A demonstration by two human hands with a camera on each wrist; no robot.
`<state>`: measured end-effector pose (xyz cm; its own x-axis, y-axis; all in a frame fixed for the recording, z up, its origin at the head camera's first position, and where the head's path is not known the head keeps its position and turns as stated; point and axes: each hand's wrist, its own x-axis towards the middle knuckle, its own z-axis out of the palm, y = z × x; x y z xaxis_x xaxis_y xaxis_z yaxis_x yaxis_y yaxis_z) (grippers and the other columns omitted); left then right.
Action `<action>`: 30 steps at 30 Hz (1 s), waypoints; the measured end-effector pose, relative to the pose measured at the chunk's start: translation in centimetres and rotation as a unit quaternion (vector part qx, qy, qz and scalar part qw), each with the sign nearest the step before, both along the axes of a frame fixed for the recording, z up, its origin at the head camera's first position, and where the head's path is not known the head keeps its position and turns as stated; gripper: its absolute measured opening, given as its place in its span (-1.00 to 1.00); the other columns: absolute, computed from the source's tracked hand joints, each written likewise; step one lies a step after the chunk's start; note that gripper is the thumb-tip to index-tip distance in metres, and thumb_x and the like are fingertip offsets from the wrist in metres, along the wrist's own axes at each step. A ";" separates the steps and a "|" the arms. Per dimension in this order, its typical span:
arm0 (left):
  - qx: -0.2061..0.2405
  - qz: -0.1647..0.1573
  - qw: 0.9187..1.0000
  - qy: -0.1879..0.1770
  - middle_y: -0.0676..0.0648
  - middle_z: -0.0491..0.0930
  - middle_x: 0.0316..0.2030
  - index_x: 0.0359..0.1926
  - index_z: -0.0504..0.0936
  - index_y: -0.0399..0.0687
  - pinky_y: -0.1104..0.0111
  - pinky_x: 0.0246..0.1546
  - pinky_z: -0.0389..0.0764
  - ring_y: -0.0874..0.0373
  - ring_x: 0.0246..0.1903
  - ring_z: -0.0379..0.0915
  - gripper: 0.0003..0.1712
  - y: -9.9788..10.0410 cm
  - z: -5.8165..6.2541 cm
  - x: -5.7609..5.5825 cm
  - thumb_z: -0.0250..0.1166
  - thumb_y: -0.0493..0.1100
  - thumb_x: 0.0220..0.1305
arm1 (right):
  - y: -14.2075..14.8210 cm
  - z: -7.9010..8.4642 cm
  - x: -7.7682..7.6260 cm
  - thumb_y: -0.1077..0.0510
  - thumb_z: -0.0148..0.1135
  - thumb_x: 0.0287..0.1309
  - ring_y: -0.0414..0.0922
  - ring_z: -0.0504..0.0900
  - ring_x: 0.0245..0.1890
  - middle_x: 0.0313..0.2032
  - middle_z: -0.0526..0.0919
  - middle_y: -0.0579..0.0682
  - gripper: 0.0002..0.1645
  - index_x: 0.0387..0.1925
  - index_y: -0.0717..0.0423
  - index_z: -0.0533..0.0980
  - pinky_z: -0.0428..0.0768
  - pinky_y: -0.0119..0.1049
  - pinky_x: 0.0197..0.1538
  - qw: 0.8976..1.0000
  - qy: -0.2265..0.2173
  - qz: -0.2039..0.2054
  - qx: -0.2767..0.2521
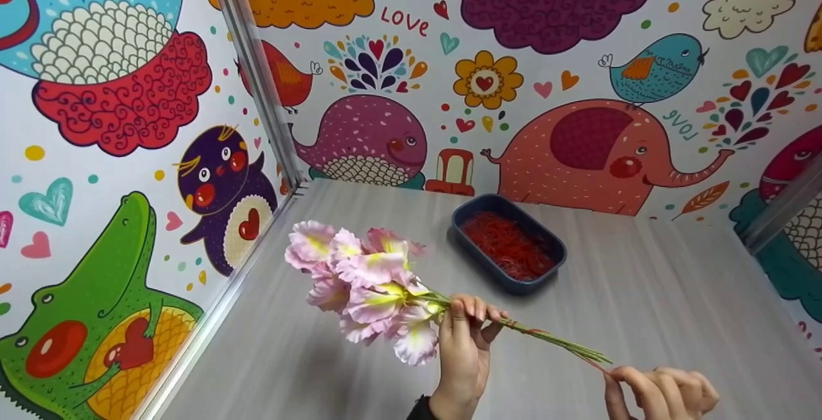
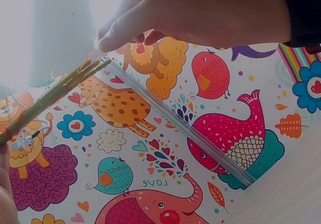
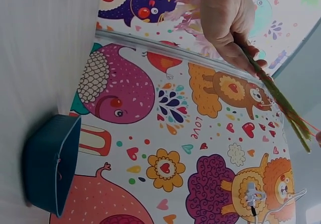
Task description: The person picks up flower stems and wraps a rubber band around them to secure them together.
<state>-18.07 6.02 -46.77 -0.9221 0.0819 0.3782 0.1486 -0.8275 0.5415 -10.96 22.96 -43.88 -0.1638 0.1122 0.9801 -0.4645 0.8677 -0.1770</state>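
A bunch of pale pink artificial-looking flowers (image 1: 369, 285) with yellow centres slants across the head view, blossoms to the left. My left hand (image 1: 465, 349) grips its green stems (image 1: 559, 340) just below the blossoms. A thin red string (image 1: 594, 363) is wound around the stems and runs off close to their cut ends. There my right hand (image 1: 664, 394) pinches the string between thumb and forefinger. In the left wrist view the right fingertips are right at the ends of the stems (image 2: 55, 91). The right wrist view shows the left fingers curled round the stems (image 3: 278, 96).
A dark blue rectangular tub (image 1: 459, 240) stands on the pale wood-grain table (image 1: 276, 336), behind the flowers. Tangled red strings (image 1: 507, 246) fill it. Panels printed with cartoon animals (image 1: 359, 131) rise at the back and left, with a metal strip (image 1: 257, 73) at their corner.
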 end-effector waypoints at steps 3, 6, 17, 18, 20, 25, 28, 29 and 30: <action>-0.007 0.008 1.000 -0.002 0.17 0.39 -0.41 -0.37 0.35 0.11 0.35 -0.03 0.64 0.33 -0.27 0.53 -0.66 0.1 -0.1 0.0 -0.22 0.10 0.47 | -0.1 0.0 -0.2 -0.13 0.13 0.30 -0.06 0.12 -0.62 -0.82 0.22 0.07 -0.31 -0.81 0.25 0.39 0.03 -0.26 -0.32 1.000 0.018 0.011 0.011; -0.013 0.014 1.000 0.008 0.17 0.39 -0.40 -0.35 0.36 0.12 0.34 -0.02 0.64 0.33 -0.26 0.54 -0.66 0.2 -0.2 0.1 -0.23 0.10 0.47 | -0.2 -0.2 -0.3 -0.13 0.13 0.30 -0.07 0.12 -0.62 -0.81 0.23 0.07 -0.32 -0.81 0.24 0.39 0.03 -0.24 -0.33 1.000 0.017 0.016 0.014; -0.037 0.017 0.995 0.088 0.21 0.43 -0.39 -0.31 0.37 0.14 0.37 -0.03 0.63 0.37 -0.28 0.52 -0.68 0.2 -0.3 0.4 -0.26 0.04 0.50 | 0.5 0.1 1.3 -0.21 -0.03 0.37 -0.07 0.16 -0.51 -0.76 0.24 0.04 -0.22 -0.68 0.39 0.50 -0.04 -0.37 -0.05 0.992 -0.111 -0.067 -0.003; -0.039 0.015 0.995 0.088 0.21 0.43 -0.39 -0.32 0.37 0.14 0.38 -0.04 0.64 0.37 -0.29 0.51 -0.68 0.2 -0.2 0.4 -0.26 0.04 0.50 | 0.7 0.1 1.4 -0.22 -0.03 0.38 -0.08 0.15 -0.49 -0.75 0.24 0.04 -0.21 -0.67 0.39 0.50 -0.06 -0.37 -0.04 0.991 -0.118 -0.069 -0.007; -0.044 0.009 0.995 0.086 0.21 0.42 -0.41 -0.34 0.37 0.14 0.39 -0.07 0.64 0.36 -0.31 0.50 -0.68 0.1 -0.1 0.4 -0.25 0.06 0.49 | 1.0 0.0 1.3 -0.24 -0.03 0.37 -0.08 0.15 -0.48 -0.75 0.23 0.05 -0.20 -0.67 0.39 0.50 -0.07 -0.37 -0.05 0.990 -0.124 -0.066 -0.015; -0.046 -0.012 0.996 0.076 0.22 0.40 -0.42 -0.34 0.35 0.15 0.38 -0.07 0.63 0.36 -0.32 0.48 -0.67 -0.1 0.1 0.4 -0.25 0.09 0.48 | 1.3 -0.6 1.1 -0.30 -0.01 0.33 -0.17 0.19 -0.39 -0.73 0.23 0.03 -0.19 -0.64 0.35 0.50 -0.06 -0.40 -0.01 0.988 -0.141 -0.045 -0.047; -0.041 -0.021 0.997 0.062 0.22 0.40 -0.42 -0.35 0.36 0.16 0.38 -0.06 0.63 0.37 -0.32 0.48 -0.68 -0.2 0.1 0.4 -0.22 0.11 0.46 | 1.5 -0.9 0.9 -0.32 0.00 0.31 -0.28 0.19 -0.33 -0.72 0.23 -0.03 -0.21 -0.62 0.33 0.50 -0.06 -0.40 0.01 0.987 -0.147 -0.029 -0.061; -0.038 -0.022 0.997 0.057 0.22 0.40 -0.42 -0.35 0.36 0.16 0.38 -0.06 0.63 0.37 -0.32 0.49 -0.68 -0.2 0.1 0.4 -0.22 0.12 0.46 | 1.5 -0.9 0.8 -0.32 0.00 0.31 -0.32 0.18 -0.31 -0.72 0.22 -0.06 -0.22 -0.61 0.32 0.50 -0.07 -0.40 0.00 0.986 -0.152 -0.022 -0.065; -0.036 -0.023 0.998 0.052 0.22 0.40 -0.43 -0.35 0.36 0.16 0.38 -0.05 0.63 0.38 -0.32 0.49 -0.68 -0.1 0.1 0.4 -0.21 0.12 0.45 | 1.5 -0.9 0.8 -0.33 0.01 0.30 -0.35 0.16 -0.30 -0.71 0.20 -0.09 -0.23 -0.61 0.30 0.49 -0.08 -0.40 -0.01 0.985 -0.156 -0.013 -0.070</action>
<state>-17.66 5.87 -46.67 -0.8727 0.1541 0.4633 0.1696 -0.7942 0.5835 -10.20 24.47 -44.80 -0.4499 0.2510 0.8571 -0.3463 0.8356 -0.4264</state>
